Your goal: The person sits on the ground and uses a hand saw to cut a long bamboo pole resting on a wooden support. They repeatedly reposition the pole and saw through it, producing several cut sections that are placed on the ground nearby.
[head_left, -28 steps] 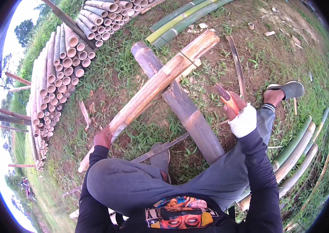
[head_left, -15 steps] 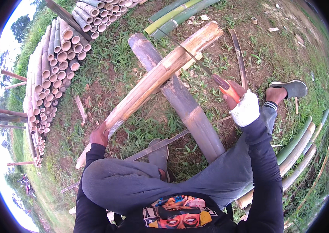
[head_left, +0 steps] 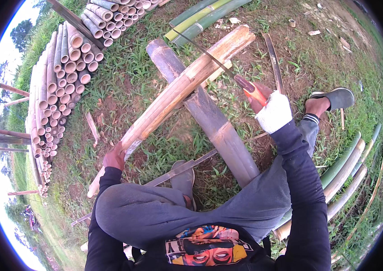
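Your left grip (head_left: 114, 157) clutches that pale, ridged bamboo (head_left: 171, 100) lying across the grey log (head_left: 222, 128); your right grip (head_left: 270, 106) wraps the saw (head_left: 245, 85), thin blade (head_left: 216, 60) probably touching near its far end. Grass (head_left: 130, 58) spreads left.

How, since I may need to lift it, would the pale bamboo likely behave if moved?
Probably stiff: the pale bamboo shows no obvious sag beyond the grey log. It might pivot or roll, since it crosses over the log's rounded side, though the left hand grips it near one end.
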A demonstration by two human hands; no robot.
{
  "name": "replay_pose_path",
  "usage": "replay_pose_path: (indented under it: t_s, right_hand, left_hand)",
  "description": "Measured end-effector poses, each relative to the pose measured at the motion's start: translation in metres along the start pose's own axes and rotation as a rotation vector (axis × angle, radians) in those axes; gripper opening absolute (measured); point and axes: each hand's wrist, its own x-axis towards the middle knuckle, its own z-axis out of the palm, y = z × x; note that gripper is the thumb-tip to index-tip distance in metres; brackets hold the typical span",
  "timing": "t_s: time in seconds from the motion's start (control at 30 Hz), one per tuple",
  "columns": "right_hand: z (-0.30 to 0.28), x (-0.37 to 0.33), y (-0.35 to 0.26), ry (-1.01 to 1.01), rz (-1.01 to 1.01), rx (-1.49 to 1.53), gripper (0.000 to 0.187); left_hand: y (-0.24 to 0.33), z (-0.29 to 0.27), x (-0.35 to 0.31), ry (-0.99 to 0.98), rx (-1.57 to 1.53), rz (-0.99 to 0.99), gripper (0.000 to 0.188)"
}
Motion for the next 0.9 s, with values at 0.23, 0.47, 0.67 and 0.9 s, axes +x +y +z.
replay_pose_path:
  t_s: [0.23, 0.47, 0.67, 0.9]
  right_hand:
    - [-0.029, -0.044, -0.005, -0.078, 0.284, 0.333, 0.046]
    - [0.005, 0.014, -0.005, 0.025, 0.066, -0.044, 0.042]
    - [-0.026, -0.037, -0.015, -0.016, 0.278, 0.302, 0.044]
    - [0.016, 0.017, -0.014, 0.037, 0.104, -0.162, 0.039]
  left_hand:
    - [-0.002, 0.003, 0.000, 0.005, 0.006, 0.030, 0.046]
    - [0.000, 0.000, 0.002, -0.007, 0.019, 0.028, 0.049]
    - [-0.003, 0.003, -0.003, 0.029, -0.021, 0.073, 0.047]
    - [-0.007, 0.010, 0.002, -0.034, 0.062, 0.054, 0.054]
